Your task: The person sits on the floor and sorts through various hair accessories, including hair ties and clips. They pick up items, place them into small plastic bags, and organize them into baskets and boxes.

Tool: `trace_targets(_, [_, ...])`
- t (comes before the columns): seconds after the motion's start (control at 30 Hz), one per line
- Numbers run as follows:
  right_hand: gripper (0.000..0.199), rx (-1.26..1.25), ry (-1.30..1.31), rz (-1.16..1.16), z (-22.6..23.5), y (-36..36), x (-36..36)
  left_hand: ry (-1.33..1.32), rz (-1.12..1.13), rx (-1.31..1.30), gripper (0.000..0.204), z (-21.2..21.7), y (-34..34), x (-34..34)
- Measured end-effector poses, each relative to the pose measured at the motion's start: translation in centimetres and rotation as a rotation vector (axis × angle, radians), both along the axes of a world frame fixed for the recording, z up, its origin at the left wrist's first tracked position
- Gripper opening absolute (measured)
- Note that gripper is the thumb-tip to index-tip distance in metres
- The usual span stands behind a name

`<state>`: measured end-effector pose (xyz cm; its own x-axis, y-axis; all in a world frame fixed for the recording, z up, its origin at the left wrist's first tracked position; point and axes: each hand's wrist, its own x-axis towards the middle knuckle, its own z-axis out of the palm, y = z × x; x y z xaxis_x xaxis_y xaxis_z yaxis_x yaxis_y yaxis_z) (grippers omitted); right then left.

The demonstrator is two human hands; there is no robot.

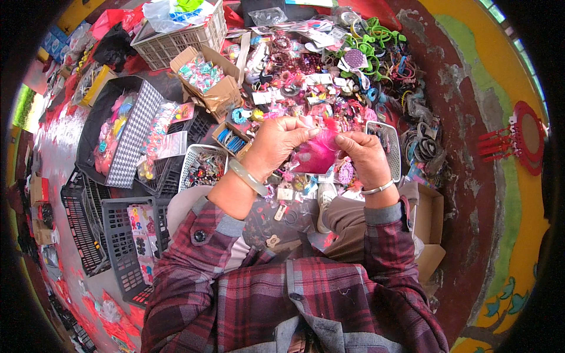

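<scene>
Between my two hands hangs a small clear plastic bag with a bright pink, feathery-looking piece [318,154] in it; its exact kind is hard to make out. My left hand [272,144] pinches the bag's upper left edge with thumb and forefinger. On the opposite upper corner, my right hand [364,157] has its thumb and fingers closed. Beneath the bag spreads a heap of colourful hair accessories [318,94], many on cards or in plastic. A purple scrunchie-like ring [345,172] lies just below my right hand.
White baskets [395,157] flank the heap, the left one [187,176] holding small hair pieces. To the left are a cardboard box [226,97] of wrapped pieces, a houndstooth-sided bin [135,132] and black crates [118,235]. Green headbands [376,35] lie at the far right.
</scene>
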<state>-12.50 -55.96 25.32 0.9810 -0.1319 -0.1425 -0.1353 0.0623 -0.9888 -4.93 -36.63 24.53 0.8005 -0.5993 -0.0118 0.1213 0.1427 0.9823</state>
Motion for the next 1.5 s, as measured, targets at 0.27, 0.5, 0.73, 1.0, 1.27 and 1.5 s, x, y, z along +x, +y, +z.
trace_targets(0.27, [0.015, 0.079, -0.026, -0.007, 0.5, -0.1, -0.1, -0.167, -0.004, 0.063, 0.023, 1.0, 0.5, 0.2])
trace_targets(0.5, [0.018, -0.507, -0.15, 0.056, 1.0, -0.5, -0.2, -0.252, -0.063, 0.044, 0.023, 1.0, 0.5, -0.2])
trace_targets(0.73, [0.01, -0.443, -0.195, 0.169, 0.1, 0.4, 0.3, -0.688, -0.14, 0.579, 0.016, 3.4, 2.5, -1.3])
trace_targets(1.0, [0.025, -0.185, -0.121, -0.014, 0.2, 2.0, 2.1, -0.695, 0.422, 0.392, 0.016, 5.1, 13.9, 1.8])
trace_targets(1.27, [0.022, -0.257, 0.084, -0.004, -3.3, 2.8, 4.1, -0.268, 1.144, 0.428, 0.014, 1.1, 36.3, 6.5])
trace_targets(1.5, [0.023, -0.292, 0.181, 0.028, -5.6, 4.2, 5.9, 0.054, 1.633, 0.149, 0.018, -1.9, 49.4, 10.7])
